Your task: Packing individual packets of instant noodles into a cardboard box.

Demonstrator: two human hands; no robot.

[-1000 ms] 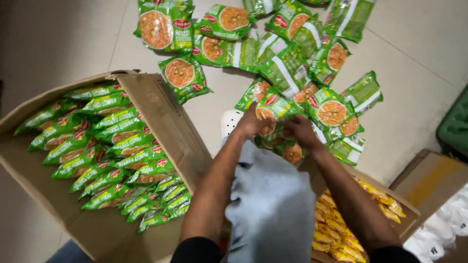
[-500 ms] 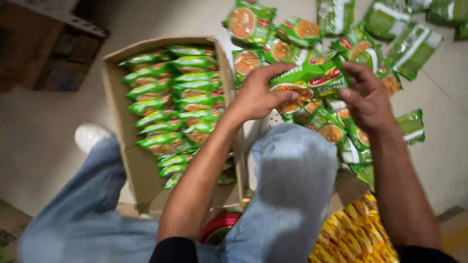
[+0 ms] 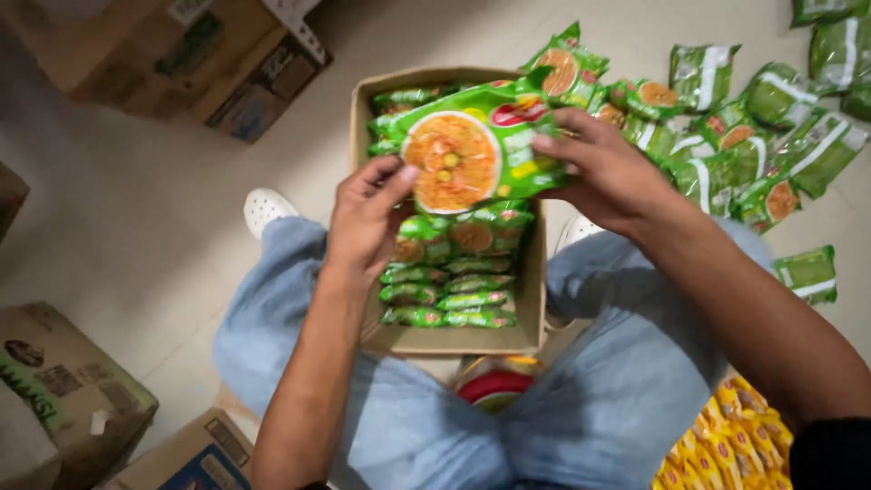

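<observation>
A green noodle packet [image 3: 467,150] with a picture of an orange bowl is held flat above an open cardboard box [image 3: 454,338]. My left hand [image 3: 367,218] pinches its near-left edge. My right hand [image 3: 608,172] grips its right side, fingers over the top. Inside the box, rows of the same green packets [image 3: 445,290] stand on edge, partly hidden behind the held one. The box sits on the floor between my knees in blue jeans.
Several loose green packets [image 3: 744,136] lie scattered on the floor at the right. Yellow packets [image 3: 735,449] fill a container at the lower right. Closed cardboard boxes [image 3: 181,54] stand at the top left and boxes [image 3: 63,399] at the bottom left. A white shoe [image 3: 266,209] shows beside the box.
Both hands carried a packet from the pile on the right to above the box. The view swung so the box now lies straight ahead between my knees.
</observation>
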